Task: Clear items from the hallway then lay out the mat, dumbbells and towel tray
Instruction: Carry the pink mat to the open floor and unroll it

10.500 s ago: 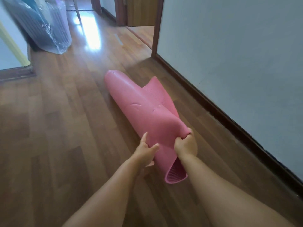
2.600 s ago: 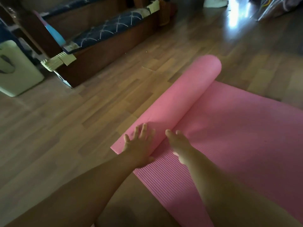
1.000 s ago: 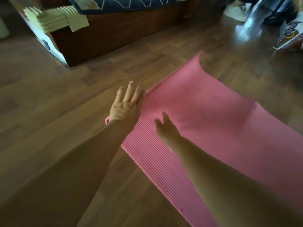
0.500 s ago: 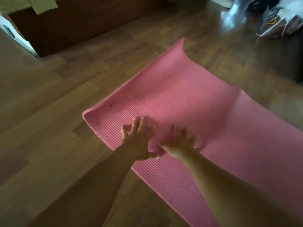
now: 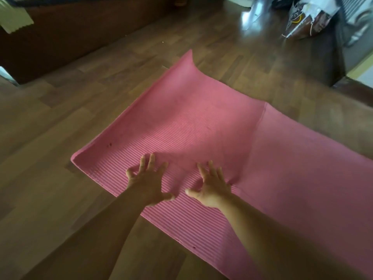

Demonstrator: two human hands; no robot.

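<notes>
We find the mat point(image 5: 201, 128) unrolled on the wooden floor point(image 5: 60, 118), ribbed face up. Its long axis runs from the short end at centre-left toward the lower right, where it leaves the view. That short end runs diagonally from a near corner to a far corner, and it points toward the dark furniture point(image 5: 70, 27) at upper left.

The left hand point(image 5: 146, 181) and the right hand point(image 5: 212, 185) lie side by side on the mat, near its near long edge and just inside the short end. Each grip is apart: the fingers are splayed and straight, and nothing is clamped. We judge that this flat, spread contact serves to press the foam down, not to lift or drag it.

The need is visible. The short end curls upward, most at the far corner, and a raised fold crosses the mat just right of the right hand.

A bag point(image 5: 308, 19) stands well apart at upper right. Dumbbells and towel tray are not in view; we judge those steps not yet done.
</notes>
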